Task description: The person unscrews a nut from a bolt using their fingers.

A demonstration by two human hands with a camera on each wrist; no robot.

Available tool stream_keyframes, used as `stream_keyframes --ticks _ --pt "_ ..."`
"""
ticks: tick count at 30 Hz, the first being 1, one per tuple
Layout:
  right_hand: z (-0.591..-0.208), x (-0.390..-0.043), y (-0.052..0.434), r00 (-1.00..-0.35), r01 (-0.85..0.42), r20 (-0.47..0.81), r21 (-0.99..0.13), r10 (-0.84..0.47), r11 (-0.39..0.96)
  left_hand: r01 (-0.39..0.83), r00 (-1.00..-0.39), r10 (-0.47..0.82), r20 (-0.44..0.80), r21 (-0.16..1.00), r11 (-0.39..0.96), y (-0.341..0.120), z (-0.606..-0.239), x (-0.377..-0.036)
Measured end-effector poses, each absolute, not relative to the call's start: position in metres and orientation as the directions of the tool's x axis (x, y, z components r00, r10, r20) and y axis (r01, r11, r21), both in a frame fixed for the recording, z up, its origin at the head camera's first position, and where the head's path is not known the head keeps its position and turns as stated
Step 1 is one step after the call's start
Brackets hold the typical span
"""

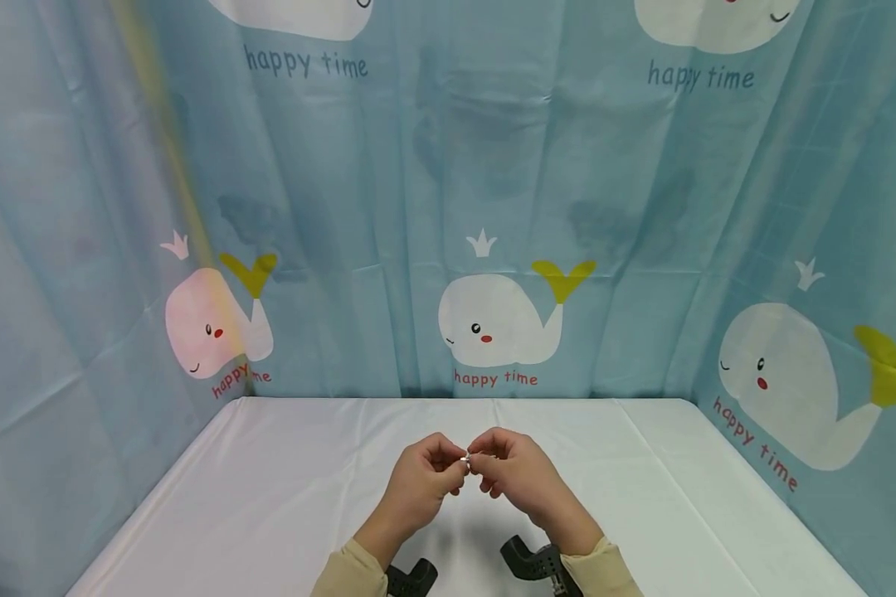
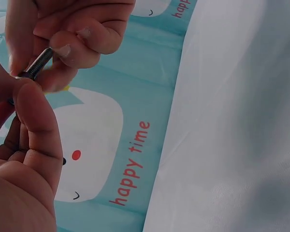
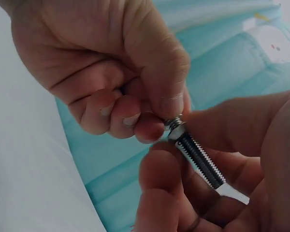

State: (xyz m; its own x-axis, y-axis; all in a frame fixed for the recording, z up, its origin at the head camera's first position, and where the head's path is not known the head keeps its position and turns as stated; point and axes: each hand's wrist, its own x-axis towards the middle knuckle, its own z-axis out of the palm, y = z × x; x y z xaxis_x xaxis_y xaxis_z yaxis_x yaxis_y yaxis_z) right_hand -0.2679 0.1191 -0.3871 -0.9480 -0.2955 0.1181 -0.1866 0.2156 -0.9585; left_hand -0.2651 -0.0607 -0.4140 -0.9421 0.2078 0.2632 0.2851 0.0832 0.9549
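Hands meet just above the middle of the white-covered surface (image 1: 284,497), close to the person's body, with a small threaded bolt (image 3: 199,160) held between them. The left hand (image 1: 418,485) has its fingers (image 3: 150,126) curled in, thumb and forefinger pinching a small metal nut (image 3: 175,126) that sits at the end of the bolt. The right hand (image 1: 518,477) grips the bolt's shank, its thumb and fingertips closed around the threads further along. From the head camera the bolt shows only as a tiny bright speck where the two sets of fingertips touch; the wrist cameras show it far better, a dark threaded rod tilted between the hands and lifted clear of the surface.

As for how far along things are: the nut appears to be sitting at the very tip of the bolt, with nearly all the thread bare beyond it. I'd judge that the work on the thread is at its outer end, with the whole length of the shank lying between nut and the other end. Whether the nut has caught the first thread or merely rests against the tip I cannot tell.

Behind the surface hangs a blue curtain (image 1: 642,207) printed with white whales and the words "happy time".
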Motion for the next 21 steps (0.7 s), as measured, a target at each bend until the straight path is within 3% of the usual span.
stream_keyframes --ticks 10,21 --pt "-0.3877 -0.2683 0.1191 -0.963 -0.134 0.085 -0.974 -0.257 0.18 0.285 -0.943 0.197 0.269 0.957 0.06 -0.0613 -0.4129 -0.2649" --pt "-0.3888 -0.2674 0.1171 -0.955 -0.163 0.108 -0.969 -0.275 0.185 0.287 -0.943 0.188 0.273 0.957 0.05 -0.0598 -0.4128 -0.2625"
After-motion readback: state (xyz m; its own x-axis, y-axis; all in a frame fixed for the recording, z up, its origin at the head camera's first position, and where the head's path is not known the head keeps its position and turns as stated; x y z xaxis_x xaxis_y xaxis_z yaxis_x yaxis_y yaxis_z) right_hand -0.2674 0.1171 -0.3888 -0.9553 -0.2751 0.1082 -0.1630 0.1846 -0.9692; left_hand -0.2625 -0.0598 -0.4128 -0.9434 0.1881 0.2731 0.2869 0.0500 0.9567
